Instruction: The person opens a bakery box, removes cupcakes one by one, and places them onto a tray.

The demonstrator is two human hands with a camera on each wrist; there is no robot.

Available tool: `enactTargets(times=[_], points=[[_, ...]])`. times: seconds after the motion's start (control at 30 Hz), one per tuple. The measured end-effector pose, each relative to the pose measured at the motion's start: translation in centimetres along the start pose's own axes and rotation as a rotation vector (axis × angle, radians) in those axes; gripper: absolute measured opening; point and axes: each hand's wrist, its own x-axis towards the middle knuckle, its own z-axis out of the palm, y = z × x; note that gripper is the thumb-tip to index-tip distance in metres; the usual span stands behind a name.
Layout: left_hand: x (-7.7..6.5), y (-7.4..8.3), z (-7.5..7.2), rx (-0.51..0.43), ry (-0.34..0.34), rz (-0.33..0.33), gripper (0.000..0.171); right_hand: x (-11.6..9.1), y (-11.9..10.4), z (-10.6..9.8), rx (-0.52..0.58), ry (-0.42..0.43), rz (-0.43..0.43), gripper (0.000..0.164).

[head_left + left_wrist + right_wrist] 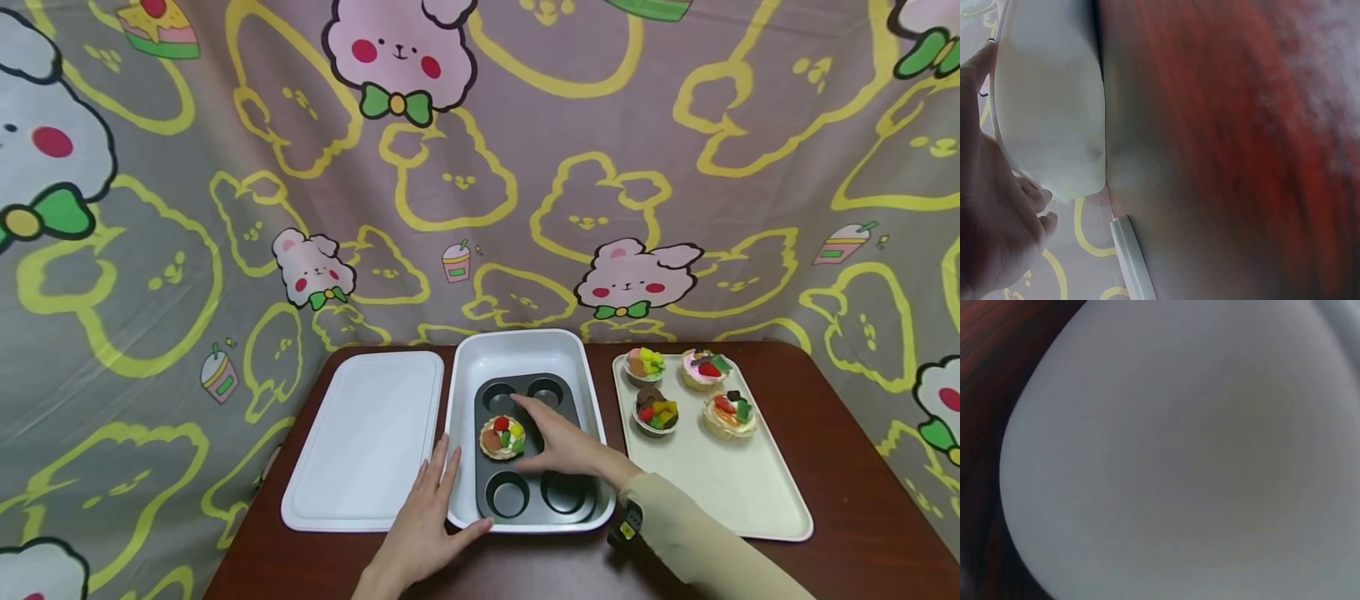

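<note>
A fruit tart [502, 437] sits in the left middle cup of a dark muffin tin [534, 500], which lies inside a deep white tub [517, 354]. My right hand [566, 446] reaches over the tin from the right, thumb and fingers spread apart beside the tart, gripping nothing visible. At the tub's near left corner is my left hand [427, 521], its fingers extended along the left rim and its thumb at the front rim. The left wrist view shows that hand [997, 206] against the tub's white side [1050, 106]. Only the tub's blurred outer wall [1179, 456] fills the right wrist view.
A flat white lid or tray [367, 442] lies left of the tub. On the right, a cream tray [712, 492] carries several tarts [727, 415] toward its back end. Everything stands on a dark brown table [847, 467] before a patterned curtain [487, 167].
</note>
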Motion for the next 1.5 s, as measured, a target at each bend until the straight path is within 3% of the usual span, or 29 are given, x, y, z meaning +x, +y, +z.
enactTargets(times=[0.33, 0.77, 0.93, 1.13, 1.5], points=[[0.0, 0.2, -0.1, -0.003, 0.0, -0.004, 0.117, 0.8, 0.2, 1.6, -0.069, 0.035, -0.116, 0.112], [-0.3, 0.3, -0.2, -0.007, 0.007, 0.001, 0.117, 1.0, 0.4, 2.7, -0.145, 0.054, -0.092, 0.093], [-0.3, 0.3, -0.2, -0.015, 0.008, -0.003, 0.116, 1.2, 0.1, 2.7, -0.136, 0.1, -0.104, 0.08], [-0.2, 0.2, -0.2, -0.001, 0.019, 0.009, 0.116, 1.2, -0.2, 2.7, -0.166, 0.138, -0.102, 0.074], [0.0, 0.2, 0.0, -0.014, 0.001, -0.02, 0.116, 1.0, -0.8, 2.5, 0.032, 0.214, -0.068, 0.071]])
